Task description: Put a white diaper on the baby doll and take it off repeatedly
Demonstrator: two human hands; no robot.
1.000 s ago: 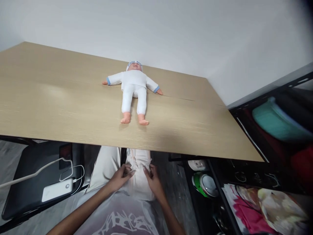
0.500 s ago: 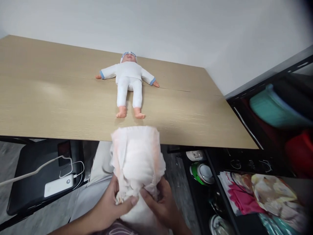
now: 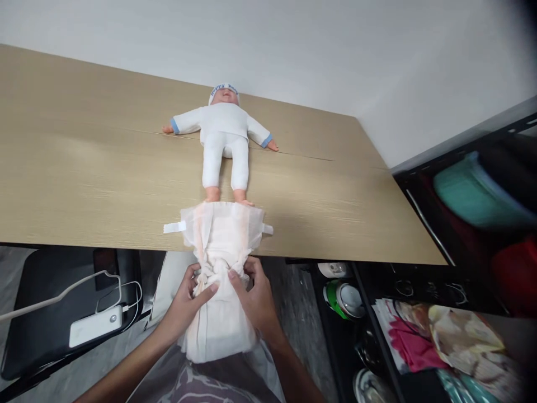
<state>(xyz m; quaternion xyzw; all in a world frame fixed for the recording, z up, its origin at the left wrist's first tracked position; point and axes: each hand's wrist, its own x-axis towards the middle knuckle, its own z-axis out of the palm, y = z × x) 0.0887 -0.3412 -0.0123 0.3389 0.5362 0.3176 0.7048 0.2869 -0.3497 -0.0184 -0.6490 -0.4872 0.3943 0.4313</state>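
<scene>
Raised from the lap since a second earlier was one white diaper (image 3: pixel 222 299), opened lengthwise, its far end out over the near edge of the desk (image 3: pixel 335 212), white side tabs (image 3: pixel 174 227) spread outward. Left hand (image 3: pixel 191 294): gripped the diaper's bunched middle at one side, thumb on top. Right hand (image 3: pixel 255 294): gripped the opposite side likewise. One doll (image 3: pixel 225 129), white-clad, lay face up on the desk, feet partly hidden behind the diaper's far end.
</scene>
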